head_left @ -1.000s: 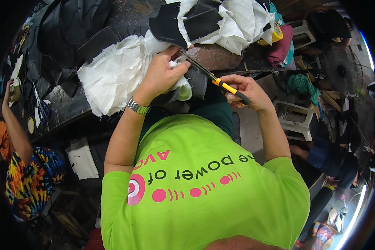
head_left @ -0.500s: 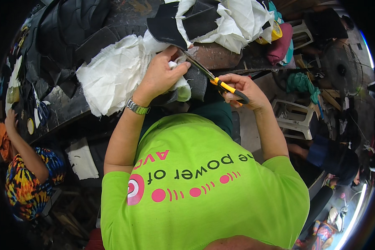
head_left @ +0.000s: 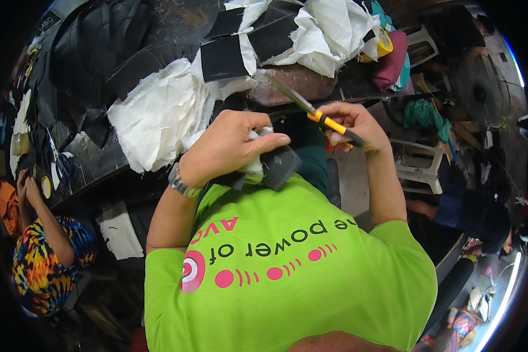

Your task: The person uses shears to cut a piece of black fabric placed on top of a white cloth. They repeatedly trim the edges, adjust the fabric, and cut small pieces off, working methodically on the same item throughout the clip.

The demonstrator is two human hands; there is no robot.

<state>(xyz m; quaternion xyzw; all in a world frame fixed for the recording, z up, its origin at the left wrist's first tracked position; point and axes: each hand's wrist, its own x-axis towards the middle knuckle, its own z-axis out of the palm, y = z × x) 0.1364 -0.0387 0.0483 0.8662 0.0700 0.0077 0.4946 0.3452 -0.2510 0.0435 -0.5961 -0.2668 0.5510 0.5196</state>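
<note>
Between your left hand point(head_left: 232, 141) and right hand point(head_left: 358, 126) you have an open gap above the dark green trousers point(head_left: 311, 155). The scissors point(head_left: 314, 112) cross its far side, blades slanting out over the brown board point(head_left: 311, 83). The fabric bundle point(head_left: 283, 165) under your left hand blocks passage close to your shirt point(head_left: 299, 276). Ahead, black panels point(head_left: 224, 57) and crumpled white fabric point(head_left: 337, 32) obstruct you; left of them, a bare strip of tabletop point(head_left: 179, 26) reaches the black heap point(head_left: 94, 58). Rightward, a white stool point(head_left: 418, 167) stands beside your forearm.

Two scissors point(head_left: 330, 122) (one yellow-handled), two stools point(head_left: 426, 170) and one fan point(head_left: 480, 92) show.
</note>
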